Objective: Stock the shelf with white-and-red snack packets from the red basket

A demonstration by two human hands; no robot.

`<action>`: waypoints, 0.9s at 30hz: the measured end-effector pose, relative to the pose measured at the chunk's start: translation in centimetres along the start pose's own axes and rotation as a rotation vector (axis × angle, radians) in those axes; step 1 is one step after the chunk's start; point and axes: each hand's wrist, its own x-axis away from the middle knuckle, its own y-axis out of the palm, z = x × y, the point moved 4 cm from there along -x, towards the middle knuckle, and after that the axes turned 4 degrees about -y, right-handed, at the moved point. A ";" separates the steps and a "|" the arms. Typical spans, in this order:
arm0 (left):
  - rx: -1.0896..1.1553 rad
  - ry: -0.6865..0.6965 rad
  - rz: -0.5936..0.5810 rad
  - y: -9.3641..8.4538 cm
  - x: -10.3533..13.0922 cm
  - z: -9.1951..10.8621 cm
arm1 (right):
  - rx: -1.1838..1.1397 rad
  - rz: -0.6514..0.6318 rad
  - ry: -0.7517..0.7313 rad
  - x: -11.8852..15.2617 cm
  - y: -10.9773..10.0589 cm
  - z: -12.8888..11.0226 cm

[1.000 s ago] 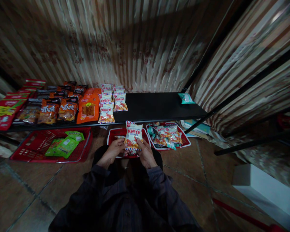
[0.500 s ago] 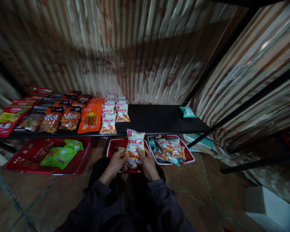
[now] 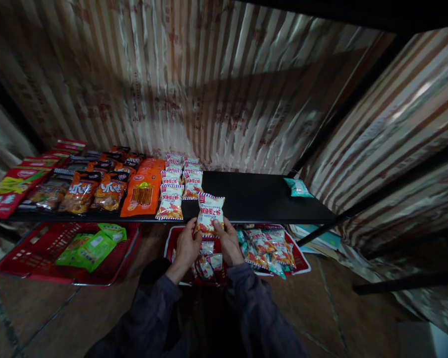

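Between my two hands a white snack bag (image 3: 210, 211) with orange print and striped ends is held upright at the shelf's front edge. My left hand (image 3: 187, 244) is closed on its lower left side. My right hand (image 3: 229, 241) grips the lower right, thumb across the front. Just left of it, similar white snack bags (image 3: 170, 201) stand in two columns on the black shelf (image 3: 242, 195). Below my hands sits a red basket (image 3: 170, 242) with more small packets in it, partly hidden by my wrists.
Orange packets (image 3: 141, 189), black-and-orange bags (image 3: 80, 191) and red bags (image 3: 13, 184) fill the shelf's left. A teal packet (image 3: 298, 187) lies at its right end. Red baskets stand on the floor, one with green packets (image 3: 93, 248), one with mixed bags (image 3: 265, 244). Black posts (image 3: 321, 226) flank the shelf.
Both hands have moved forward with the white snack bag, from above the basket to the shelf's front edge. The packets in the basket below show more. The view has shifted slightly.
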 end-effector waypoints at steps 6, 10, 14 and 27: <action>-0.103 0.141 0.082 0.1 -2.3 1.3 | 0.038 0.004 -0.056 -3.8 1.3 0.2; -0.095 0.177 0.116 0.3 -4.0 1.0 | 0.080 0.023 -0.065 -5.8 2.0 0.5; -0.089 0.207 0.141 0.4 -5.1 0.8 | 0.112 0.022 -0.073 -7.2 2.6 0.7; -0.211 0.220 0.160 1.1 -6.5 0.9 | 0.125 0.001 -0.140 -9.1 3.5 1.3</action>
